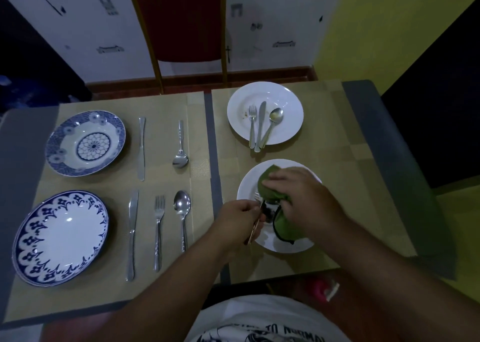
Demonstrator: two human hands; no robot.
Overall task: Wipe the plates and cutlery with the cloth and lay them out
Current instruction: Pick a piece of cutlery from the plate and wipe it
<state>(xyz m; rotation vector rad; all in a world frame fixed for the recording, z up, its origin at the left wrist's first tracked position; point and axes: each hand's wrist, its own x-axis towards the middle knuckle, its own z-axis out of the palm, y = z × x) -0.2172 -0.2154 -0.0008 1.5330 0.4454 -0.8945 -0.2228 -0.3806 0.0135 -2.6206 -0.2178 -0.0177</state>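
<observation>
My right hand (298, 193) presses a green cloth (272, 186) onto a white plate (246, 188) at the near right. My left hand (239, 217) holds a fork (255, 219) by its handle over that plate, tines touching the cloth. Something dark lies on the plate under the cloth; I cannot tell what. Behind it, a second white plate (239, 108) carries a fork (252, 123), a knife (260, 123) and a spoon (272, 123), with crumbs on it. On the left mat lie two blue-patterned plates (85, 144) (61, 238) with cutlery beside them.
Beside the far blue plate lie a knife (141, 147) and a spoon (180, 147); beside the near one a knife (132, 232), fork (158, 230) and spoon (182, 217). Beige placemats (168, 103) cover the grey table. A red chair (181, 19) stands behind it.
</observation>
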